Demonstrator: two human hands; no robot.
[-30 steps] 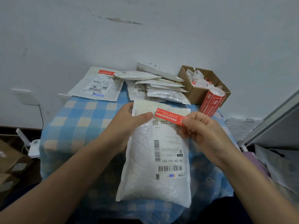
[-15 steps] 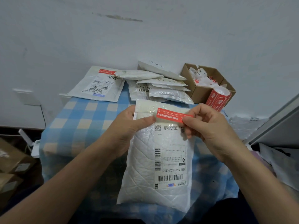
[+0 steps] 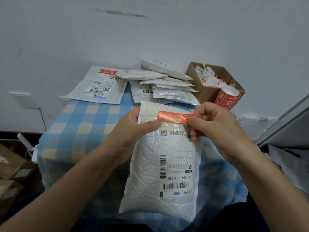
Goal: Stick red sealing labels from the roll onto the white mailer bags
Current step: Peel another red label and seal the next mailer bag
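Observation:
A padded white mailer bag [image 3: 150, 173] with a printed shipping label lies lengthwise in front of me on the blue checked table [image 3: 83, 124]. My left hand [image 3: 133, 129] grips its upper left edge, thumb on top. A red sealing label [image 3: 173, 117] lies across the bag's folded top. My right hand [image 3: 215, 126] pinches the label's right end between thumb and fingers. The red label roll [image 3: 227, 97] stands at the back right beside a cardboard box.
A pile of several white mailer bags [image 3: 167, 87] sits at the back centre. One flat bag with a red label on it [image 3: 100, 86] leans at the back left. An open cardboard box [image 3: 209, 91] holds backing scraps. Brown boxes [image 3: 11, 171] stand on the floor at left.
My right hand has carried the red label up from the bag's shipping label to its folded top edge and levelled it there. My left hand has kept its grip on the bag.

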